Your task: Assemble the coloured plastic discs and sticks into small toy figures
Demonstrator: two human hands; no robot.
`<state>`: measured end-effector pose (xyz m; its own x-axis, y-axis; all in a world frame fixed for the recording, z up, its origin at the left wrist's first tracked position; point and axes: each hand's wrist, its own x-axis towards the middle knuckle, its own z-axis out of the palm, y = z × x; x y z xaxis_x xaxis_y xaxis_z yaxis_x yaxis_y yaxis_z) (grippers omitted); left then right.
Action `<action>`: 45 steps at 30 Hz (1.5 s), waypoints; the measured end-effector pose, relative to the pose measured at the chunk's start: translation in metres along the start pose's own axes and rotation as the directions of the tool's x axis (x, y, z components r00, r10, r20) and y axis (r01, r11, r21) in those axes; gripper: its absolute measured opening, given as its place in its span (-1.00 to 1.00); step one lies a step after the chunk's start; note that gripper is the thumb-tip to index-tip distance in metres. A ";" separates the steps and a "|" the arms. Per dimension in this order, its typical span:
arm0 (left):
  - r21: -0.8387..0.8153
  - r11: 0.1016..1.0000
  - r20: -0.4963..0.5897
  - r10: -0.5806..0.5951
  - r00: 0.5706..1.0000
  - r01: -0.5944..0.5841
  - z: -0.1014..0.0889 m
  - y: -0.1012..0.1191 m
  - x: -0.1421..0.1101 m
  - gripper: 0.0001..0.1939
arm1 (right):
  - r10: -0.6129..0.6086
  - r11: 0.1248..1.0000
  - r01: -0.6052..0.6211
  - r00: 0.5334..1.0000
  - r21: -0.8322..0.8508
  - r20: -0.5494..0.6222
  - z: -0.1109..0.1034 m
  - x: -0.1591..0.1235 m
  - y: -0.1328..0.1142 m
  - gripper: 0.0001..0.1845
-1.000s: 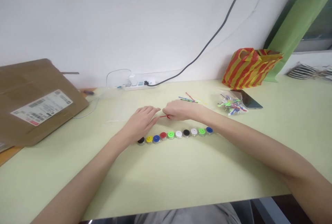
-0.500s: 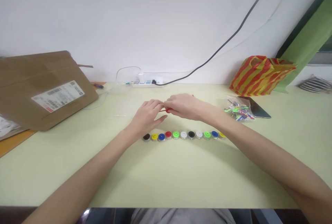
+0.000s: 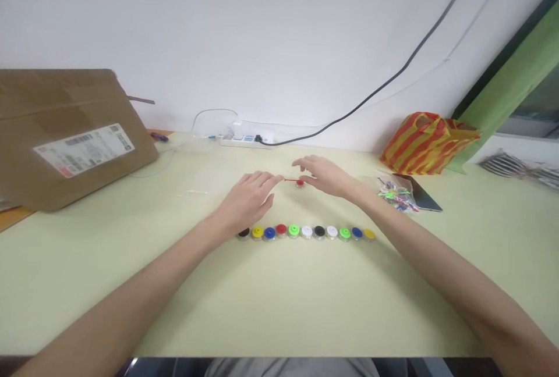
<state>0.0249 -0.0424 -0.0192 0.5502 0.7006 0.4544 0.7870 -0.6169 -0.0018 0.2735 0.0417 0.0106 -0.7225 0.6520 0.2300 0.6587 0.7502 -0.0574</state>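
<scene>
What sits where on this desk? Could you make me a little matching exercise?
Things:
1. Power strip
2. Red-and-yellow striped bag
3. Clear bag of coloured pieces
4. Red-capped disc

Places or states:
A. Touching a smartphone
B. Between the left hand and right hand
C. Black cable plugged in
D. Against the wall, far right

Pairs: 1-C, 2-D, 3-A, 4-B

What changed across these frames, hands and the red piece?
Both hands have let go of the red stick, which now lies joined to a red-capped disc on the desk. The right hand has moved rightward, open; the left hand has drawn back leftward, its fingers close to the stick's end, contact unclear. The row of coloured caps stayed as it was.
</scene>
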 end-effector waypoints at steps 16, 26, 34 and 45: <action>-0.088 0.995 0.017 0.041 0.999 -0.039 0.007 0.005 0.001 -0.57 | 0.342 0.864 -0.433 0.879 0.257 0.331 -0.041 -0.181 0.001 -0.72; -0.109 0.990 -0.097 0.080 0.992 -0.091 0.003 0.011 0.003 -0.64 | 0.331 0.932 -0.350 0.928 0.092 0.172 -0.054 -0.168 0.008 -0.77; -0.153 0.970 -0.206 0.156 0.966 -0.189 -0.006 0.031 0.000 -0.65 | 0.208 0.797 -0.042 0.955 0.602 -0.210 -0.025 -0.075 -0.072 -0.87; -0.144 0.975 -0.286 0.125 0.950 -0.171 -0.006 0.037 0.000 -0.87 | 0.415 0.903 -0.344 0.854 0.256 -0.314 0.012 -0.106 0.019 -0.62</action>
<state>0.0524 -0.0677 -0.0135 0.5410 0.4858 0.6865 0.6326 -0.7730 0.0485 0.3599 -0.0120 -0.0262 -0.2778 0.8334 0.4778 0.7899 0.4813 -0.3800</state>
